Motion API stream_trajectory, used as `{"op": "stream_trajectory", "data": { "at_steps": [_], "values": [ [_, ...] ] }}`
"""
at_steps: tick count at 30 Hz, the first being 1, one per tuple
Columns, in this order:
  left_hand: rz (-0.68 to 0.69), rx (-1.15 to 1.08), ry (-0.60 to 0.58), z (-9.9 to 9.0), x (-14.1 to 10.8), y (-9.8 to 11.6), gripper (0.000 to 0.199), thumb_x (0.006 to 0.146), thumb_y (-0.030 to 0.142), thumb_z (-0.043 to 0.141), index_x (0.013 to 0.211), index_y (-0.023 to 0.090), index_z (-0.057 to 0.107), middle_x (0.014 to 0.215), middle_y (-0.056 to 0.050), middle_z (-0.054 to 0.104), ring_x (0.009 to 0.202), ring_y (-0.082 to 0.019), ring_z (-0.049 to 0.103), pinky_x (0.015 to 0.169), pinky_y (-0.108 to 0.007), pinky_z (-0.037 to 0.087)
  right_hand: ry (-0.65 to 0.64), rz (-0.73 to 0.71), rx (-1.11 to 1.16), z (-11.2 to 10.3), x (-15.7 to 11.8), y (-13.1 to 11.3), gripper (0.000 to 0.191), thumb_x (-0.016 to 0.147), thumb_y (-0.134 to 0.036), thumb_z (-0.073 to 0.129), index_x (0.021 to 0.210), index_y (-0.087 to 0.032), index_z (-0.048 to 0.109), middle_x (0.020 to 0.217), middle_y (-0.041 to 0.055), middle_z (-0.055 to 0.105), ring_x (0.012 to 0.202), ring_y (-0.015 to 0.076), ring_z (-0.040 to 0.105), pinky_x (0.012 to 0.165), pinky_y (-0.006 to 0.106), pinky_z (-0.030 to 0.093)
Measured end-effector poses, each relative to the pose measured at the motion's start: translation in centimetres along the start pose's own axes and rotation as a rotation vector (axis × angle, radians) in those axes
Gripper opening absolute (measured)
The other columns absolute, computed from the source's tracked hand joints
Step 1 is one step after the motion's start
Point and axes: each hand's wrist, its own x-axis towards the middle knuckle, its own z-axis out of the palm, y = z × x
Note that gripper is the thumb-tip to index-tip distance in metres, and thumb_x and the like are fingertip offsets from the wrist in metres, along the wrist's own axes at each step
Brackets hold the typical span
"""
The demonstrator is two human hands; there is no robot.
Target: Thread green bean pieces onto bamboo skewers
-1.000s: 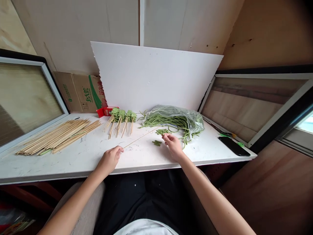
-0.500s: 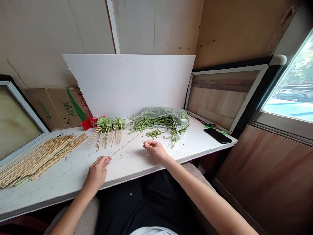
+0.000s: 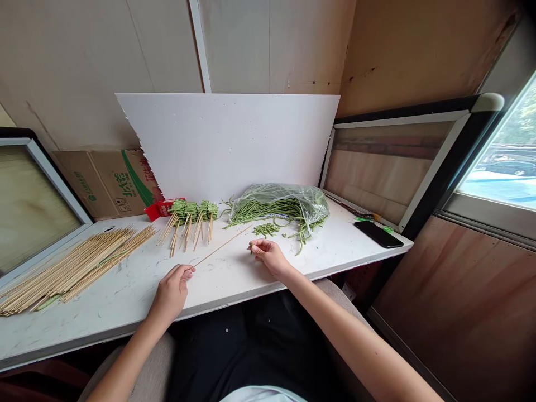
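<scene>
My left hand (image 3: 175, 283) pinches the near end of a thin wooden skewer (image 3: 221, 245), which slants away to the right over the white table. Between the fingertips of my right hand (image 3: 268, 255) is a short piece of green bean (image 3: 250, 247), mostly hidden by the fingers. The piece is apart from the skewer. Just beyond that hand lies a small pile of cut bean pieces (image 3: 266, 229). Long green beans (image 3: 268, 211) spill from a clear plastic bag (image 3: 288, 194) behind the pile. Several skewers threaded with beans (image 3: 190, 211) are stacked at the back, stick ends toward me.
A large bundle of bare skewers (image 3: 79, 262) covers the left of the table (image 3: 234, 282). A red packet (image 3: 158, 210) and a cardboard box (image 3: 100, 181) stand behind. At right lies a black phone (image 3: 378, 233). A white board (image 3: 234, 145) leans at the back.
The view has shifted slightly, so things appear a little further right. The bean piece in my right fingers has turned more upright. My left hand keeps its hold on the skewer.
</scene>
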Motion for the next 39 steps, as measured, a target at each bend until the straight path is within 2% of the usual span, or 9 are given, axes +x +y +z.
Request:
{"op": "stream_trajectory", "data": {
  "at_steps": [4,9,15,20,26,39],
  "values": [
    [0.018,-0.005,0.005,-0.1,0.1,0.2,0.023,0.098,0.021,0.041,0.100,0.021,0.064,0.095,-0.006,0.072,0.083,-0.020,0.070,0.079,-0.030,0.055,0.080,-0.113,-0.062,-1.1,0.3,-0.7,0.048,0.072,-0.060,0.083,0.095,-0.019,0.070,0.089,0.0059,0.073,0.080,0.0182,0.064,0.067,0.028,0.045],
    [0.015,-0.015,-0.004,0.0,0.1,0.2,0.023,0.098,0.019,0.041,0.098,0.021,0.064,0.096,-0.006,0.072,0.085,-0.020,0.070,0.081,-0.030,0.055,0.170,-0.155,-0.094,-2.4,0.9,-1.0,0.046,0.069,-0.054,0.087,0.096,-0.018,0.075,0.087,0.0067,0.074,0.080,0.0196,0.063,0.071,0.031,0.046],
    [0.002,-0.039,-0.025,-0.2,0.2,0.6,0.025,0.096,0.018,0.041,0.097,0.020,0.066,0.097,-0.007,0.072,0.085,-0.019,0.069,0.080,-0.031,0.055,0.128,-0.169,-0.037,-3.1,1.3,-1.1,0.035,0.071,-0.049,0.086,0.087,-0.020,0.077,0.093,0.0071,0.076,0.087,0.0212,0.065,0.078,0.032,0.048],
    [-0.008,-0.044,-0.047,-0.4,0.3,1.0,0.027,0.096,0.018,0.041,0.095,0.020,0.068,0.094,-0.006,0.072,0.085,-0.019,0.068,0.080,-0.030,0.055,0.144,-0.134,0.002,-3.3,1.5,-0.8,0.041,0.065,-0.049,0.089,0.092,-0.021,0.078,0.096,0.0075,0.076,0.090,0.0232,0.066,0.081,0.034,0.049],
    [-0.020,-0.047,-0.057,-0.4,0.3,1.1,0.027,0.096,0.018,0.041,0.095,0.020,0.069,0.094,-0.006,0.072,0.084,-0.019,0.067,0.079,-0.031,0.055,0.137,-0.115,0.040,-3.5,1.5,-0.5,0.042,0.064,-0.048,0.092,0.094,-0.022,0.078,0.090,0.0048,0.075,0.083,0.0196,0.064,0.076,0.031,0.047],
    [-0.006,-0.039,-0.074,-0.1,0.2,0.6,0.032,0.090,0.009,0.038,0.094,0.020,0.068,0.093,-0.005,0.070,0.084,-0.019,0.067,0.081,-0.030,0.055,0.075,-0.131,-0.075,-3.3,1.4,-0.6,0.041,0.071,-0.053,0.086,0.093,-0.019,0.077,0.096,0.0062,0.077,0.075,0.0157,0.058,0.064,0.028,0.042]
  ]
}}
